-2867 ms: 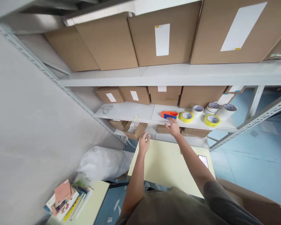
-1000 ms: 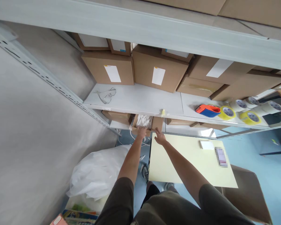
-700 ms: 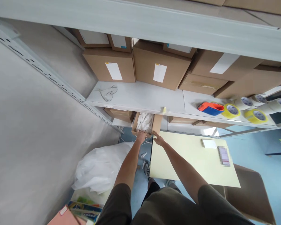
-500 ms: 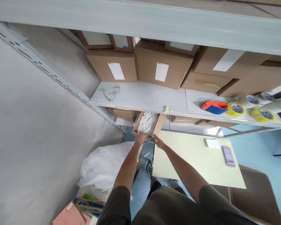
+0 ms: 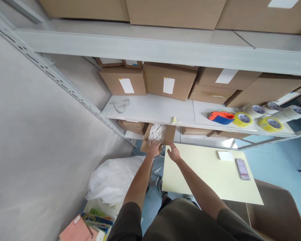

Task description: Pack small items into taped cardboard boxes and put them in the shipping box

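Note:
A small open cardboard box (image 5: 169, 133) holding white packets (image 5: 156, 132) sticks out from the low shelf under the grey shelf board (image 5: 150, 108). My left hand (image 5: 154, 148) grips the box's front edge, fingers curled over it. My right hand (image 5: 174, 153) hovers just right of the box, above the far corner of the pale yellow table (image 5: 205, 177), fingers apart and holding nothing.
On the shelf board lie a wire loop (image 5: 120, 105), an orange-and-blue tape dispenser (image 5: 220, 117) and several tape rolls (image 5: 243, 119), with labelled cartons (image 5: 169, 82) behind. A phone (image 5: 242, 169) and a white pad (image 5: 224, 155) lie on the table. A white bag (image 5: 112, 180) and books (image 5: 86, 227) lie at lower left.
My hands went from the upper shelf near the tape dispenser down to the low box and drew it outward. My right hand has since come off the box.

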